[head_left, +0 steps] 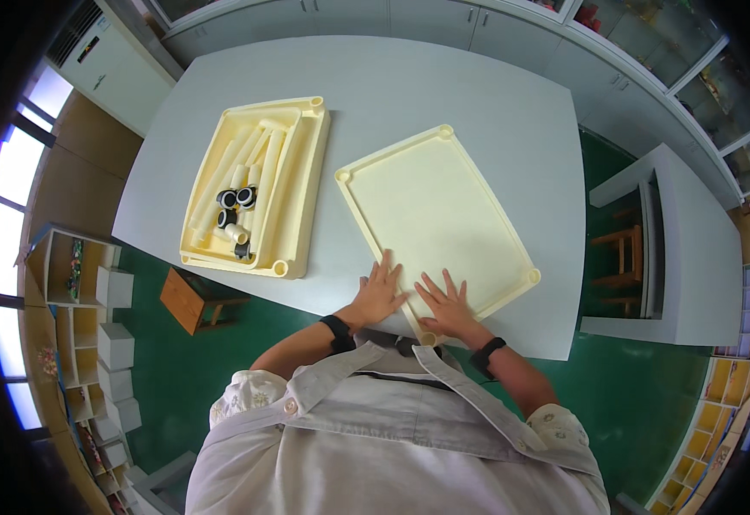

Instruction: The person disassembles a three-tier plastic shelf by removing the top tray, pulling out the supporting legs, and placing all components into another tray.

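A cream plastic tray [443,210] with a raised rim and round corner sockets lies askew on the grey table, close to my body. My left hand [378,293] rests at its near left edge, fingers spread and pointing away from me. Flat on the tray's near end is my right hand [447,307], its fingers spread too. Neither hand grips anything. To the left stand stacked cream trays [313,180]. Inside them lie several cream tubes [268,176] and black-and-white caster wheels [246,196], beside a short tube fitting [236,233].
The grey table [392,77] has its near edge at my waist. A wooden stool [188,300] stands on the green floor at the left, near white storage bins [115,348] and shelves. At the right is a second white table [692,249] with a wooden chair [622,257] beside it.
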`<action>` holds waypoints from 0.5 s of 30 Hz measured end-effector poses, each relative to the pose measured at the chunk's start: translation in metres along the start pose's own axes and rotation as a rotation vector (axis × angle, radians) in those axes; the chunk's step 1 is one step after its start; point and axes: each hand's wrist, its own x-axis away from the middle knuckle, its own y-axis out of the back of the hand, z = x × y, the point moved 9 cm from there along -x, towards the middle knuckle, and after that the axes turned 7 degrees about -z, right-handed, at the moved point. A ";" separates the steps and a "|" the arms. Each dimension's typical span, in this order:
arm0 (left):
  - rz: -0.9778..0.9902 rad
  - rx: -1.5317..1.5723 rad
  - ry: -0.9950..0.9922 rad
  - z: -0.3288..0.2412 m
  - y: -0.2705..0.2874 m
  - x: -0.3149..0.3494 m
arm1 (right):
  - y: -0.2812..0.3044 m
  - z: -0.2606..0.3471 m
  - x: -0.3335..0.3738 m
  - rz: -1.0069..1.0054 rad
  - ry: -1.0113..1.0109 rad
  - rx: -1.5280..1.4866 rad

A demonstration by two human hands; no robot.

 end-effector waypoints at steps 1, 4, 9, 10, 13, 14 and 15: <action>0.005 -0.144 -0.011 0.010 -0.004 0.000 | -0.005 0.014 -0.006 0.006 0.010 -0.010; -0.106 0.049 -0.168 0.051 0.013 -0.019 | -0.004 0.044 -0.034 -0.017 0.085 -0.054; -0.114 -0.035 -0.119 0.052 0.058 -0.036 | -0.002 0.072 -0.047 -0.049 0.225 -0.027; -0.165 -0.067 -0.250 0.046 0.071 -0.031 | -0.001 0.084 -0.051 -0.080 0.231 0.025; -0.268 0.013 -0.403 0.010 0.169 0.012 | 0.002 0.098 -0.062 -0.111 0.081 0.111; -0.277 0.016 -0.399 0.011 0.200 0.029 | 0.004 0.104 -0.063 -0.106 0.081 0.108; -0.402 -0.005 -0.392 0.026 0.243 0.046 | 0.002 0.111 -0.068 -0.114 0.070 0.107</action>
